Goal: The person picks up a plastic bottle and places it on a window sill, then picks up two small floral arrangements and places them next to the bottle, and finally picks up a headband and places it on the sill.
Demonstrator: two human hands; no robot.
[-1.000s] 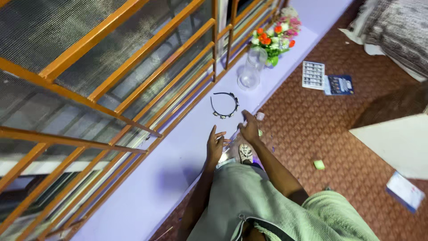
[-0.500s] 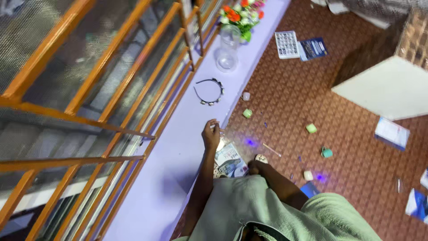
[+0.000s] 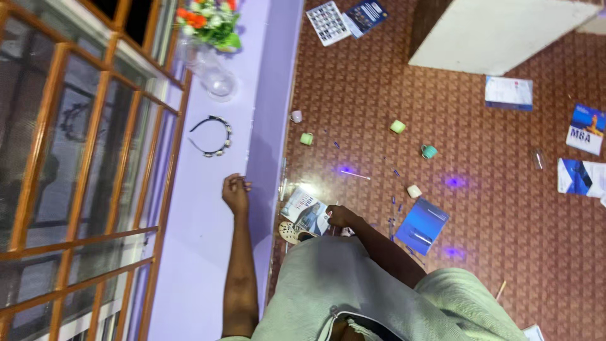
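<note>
My left hand (image 3: 235, 192) rests on the lilac window sill (image 3: 208, 252) with its fingers curled in; nothing shows in it. A black headband with pale beads (image 3: 211, 136) lies on the sill just beyond that hand. My right hand (image 3: 344, 216) hangs low over the floor with its fingers bent. It is at the edge of a magazine (image 3: 305, 211) lying there, and I cannot tell whether it grips it. A pale perforated sandal (image 3: 290, 232) shows beside the magazine.
A clear glass jar (image 3: 214, 76) and artificial flowers (image 3: 208, 19) stand farther along the sill, below orange window bars (image 3: 44, 139). Small cups (image 3: 398, 126), a blue booklet (image 3: 421, 225), thin sticks and papers (image 3: 584, 129) litter the brown floor. A white board (image 3: 499, 31) lies at the top right.
The view has swung right and down. My right hand dropped from the sill's edge to the magazine on the floor. My left hand stayed on the sill and curled its fingers.
</note>
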